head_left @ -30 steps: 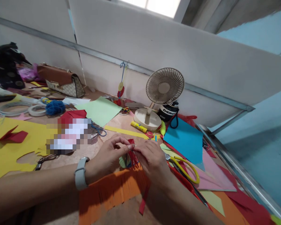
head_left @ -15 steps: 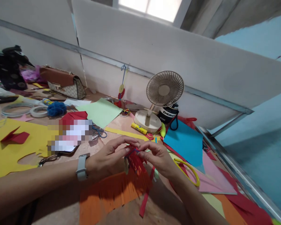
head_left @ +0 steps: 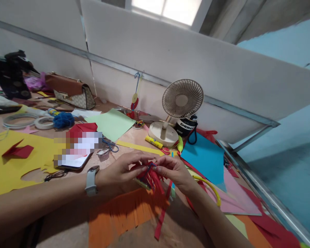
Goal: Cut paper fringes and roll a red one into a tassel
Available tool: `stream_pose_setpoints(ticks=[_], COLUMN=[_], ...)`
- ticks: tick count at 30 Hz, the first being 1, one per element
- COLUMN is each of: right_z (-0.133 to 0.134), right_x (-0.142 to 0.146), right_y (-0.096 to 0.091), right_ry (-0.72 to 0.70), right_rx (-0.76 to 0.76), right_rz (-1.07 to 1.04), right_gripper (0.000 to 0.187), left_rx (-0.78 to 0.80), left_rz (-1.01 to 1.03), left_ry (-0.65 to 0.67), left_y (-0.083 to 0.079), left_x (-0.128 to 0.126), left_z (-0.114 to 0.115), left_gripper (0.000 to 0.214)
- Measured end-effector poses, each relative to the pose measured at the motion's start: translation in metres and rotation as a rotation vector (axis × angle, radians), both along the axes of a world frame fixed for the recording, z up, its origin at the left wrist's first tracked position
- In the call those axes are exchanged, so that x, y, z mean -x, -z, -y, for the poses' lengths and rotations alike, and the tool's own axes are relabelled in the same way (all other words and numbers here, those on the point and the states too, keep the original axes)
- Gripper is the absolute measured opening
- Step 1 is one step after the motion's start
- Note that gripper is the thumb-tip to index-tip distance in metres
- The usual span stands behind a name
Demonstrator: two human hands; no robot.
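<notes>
Between both hands hangs a red paper tassel (head_left: 155,182), its cut strips falling downward and a bit of blue yarn (head_left: 152,165) at its top. My left hand (head_left: 126,169), with a watch (head_left: 91,180) on the wrist, pinches the tassel's top from the left. From the other side my right hand (head_left: 174,172) grips the same top with thumb and fingers. A pale round piece (head_left: 142,183) shows partly below my left fingers. Under the hands lies a fringed orange paper sheet (head_left: 124,210), with a red paper strip (head_left: 162,222) to its right.
A small fan (head_left: 183,99) stands behind the hands, with a yellow glue stick (head_left: 154,142) at its base. Blue paper (head_left: 204,158) and a yellow tube (head_left: 209,187) lie right. Leftward are a phone (head_left: 80,155), blue yarn ball (head_left: 63,120), tape roll (head_left: 44,123) and handbag (head_left: 69,90).
The red tassel has turned in my fingers, its strips now bunched more and the pale round piece tilted flatter. Both hands have shifted slightly and stay pinched at the top.
</notes>
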State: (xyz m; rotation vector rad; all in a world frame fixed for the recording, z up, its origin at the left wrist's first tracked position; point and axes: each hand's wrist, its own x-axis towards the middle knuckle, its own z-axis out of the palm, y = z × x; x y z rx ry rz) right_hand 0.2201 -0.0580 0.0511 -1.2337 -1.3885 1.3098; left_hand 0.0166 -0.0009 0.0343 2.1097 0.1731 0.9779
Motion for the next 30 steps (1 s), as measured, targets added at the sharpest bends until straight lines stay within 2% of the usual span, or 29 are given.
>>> stream_pose_setpoints(ticks=[7, 14, 16, 19, 23, 26, 30], right_z=[0.001, 0.004, 0.004, 0.004, 0.007, 0.010, 0.011], right_x=[0.002, 0.002, 0.001, 0.002, 0.009, 0.015, 0.020], right_y=[0.002, 0.000, 0.000, 0.000, 0.002, 0.004, 0.010], right_ry=[-0.001, -0.060, -0.058, -0.042, -0.029, -0.009, 0.062], right_rx=[-0.022, 0.011, -0.103, -0.420, -0.818, -0.945, -1.002], right_rz=[0.088, 0.121, 0.242, 0.521, 0.721, 0.887, 1.022], right_gripper=[0.030, 0.031, 0.024, 0.014, 0.020, 0.028, 0.022], left_rx=[-0.052, -0.079, -0.087, -0.076, -0.033, -0.010, 0.028], left_rz=[-0.012, -0.021, -0.018, -0.029, -0.061, -0.087, -0.119], left_ry=[-0.119, -0.126, -0.123, -0.147, -0.210, -0.252, -0.267], left_y=[0.005, 0.009, 0.009, 0.009, 0.006, 0.005, 0.005], left_x=[-0.003, -0.002, -0.002, -0.001, 0.000, -0.001, -0.003], left_z=[0.002, 0.001, 0.000, -0.001, 0.000, 0.001, 0.003], left_gripper=[0.019, 0.012, 0.012, 0.014, 0.014, 0.014, 0.014])
